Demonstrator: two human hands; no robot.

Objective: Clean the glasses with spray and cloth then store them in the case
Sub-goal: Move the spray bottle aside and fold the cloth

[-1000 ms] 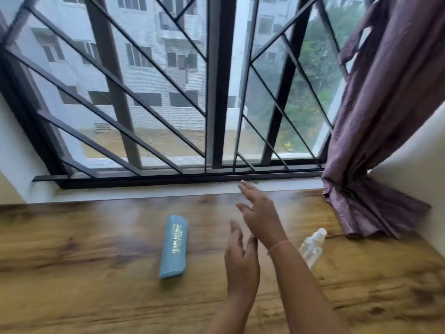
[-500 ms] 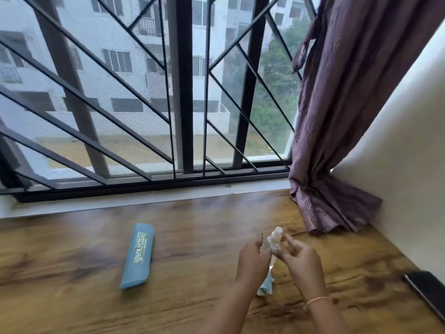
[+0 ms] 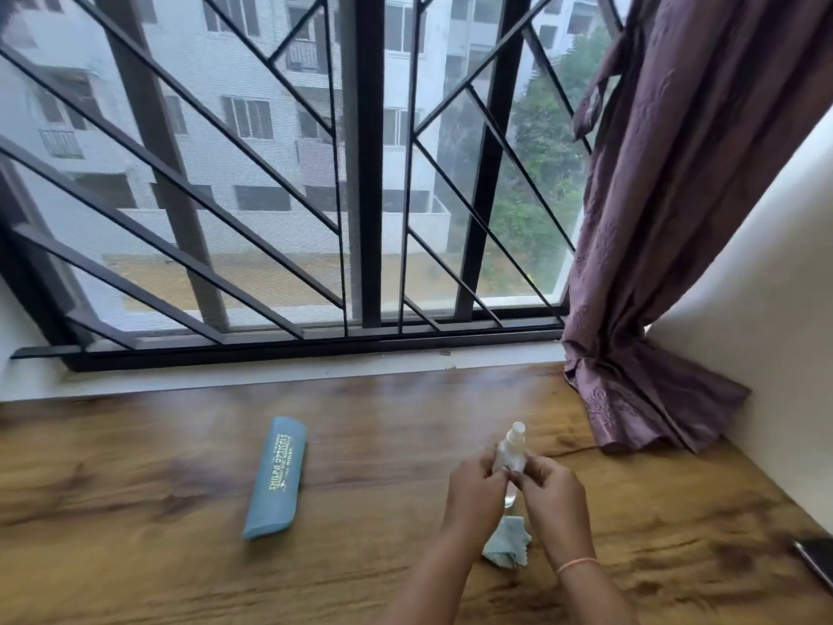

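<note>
Both hands have closed on the spray bottle (image 3: pixel 511 451), which lay on the worktop (image 3: pixel 135 512) one second earlier and is now held upright between them. Curled fingers (image 3: pixel 489 466) of the left hand (image 3: pixel 473 493) and of the right hand (image 3: pixel 556 498) pinch its body from either side; the nozzle projects above them. The blue cloth (image 3: pixel 507 543) lies crumpled on the worktop just below the hands. The blue case (image 3: pixel 276 478) lies closed, well to the left. A dark phone (image 3: pixel 818 563) sits at the right edge.
</note>
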